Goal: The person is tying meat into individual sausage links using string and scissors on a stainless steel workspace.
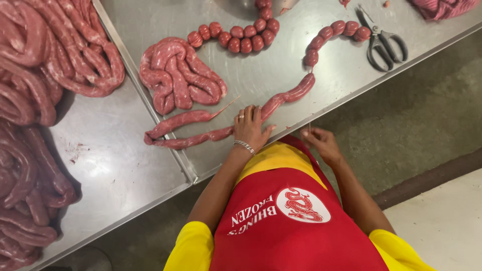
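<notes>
Red apron (296, 226); left hand (249, 128) fingers flat on sausage rope (281, 99), right hand (321, 143) pinching thread.

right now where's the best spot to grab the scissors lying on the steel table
Take the scissors by the black handle loops, which point toward the table's near edge, so come from that edge side. The blades point away, toward the far side, and the loops lie flat with bare steel around them. The linked sausage chain lies just beside the blades, so stay off that side.
</notes>
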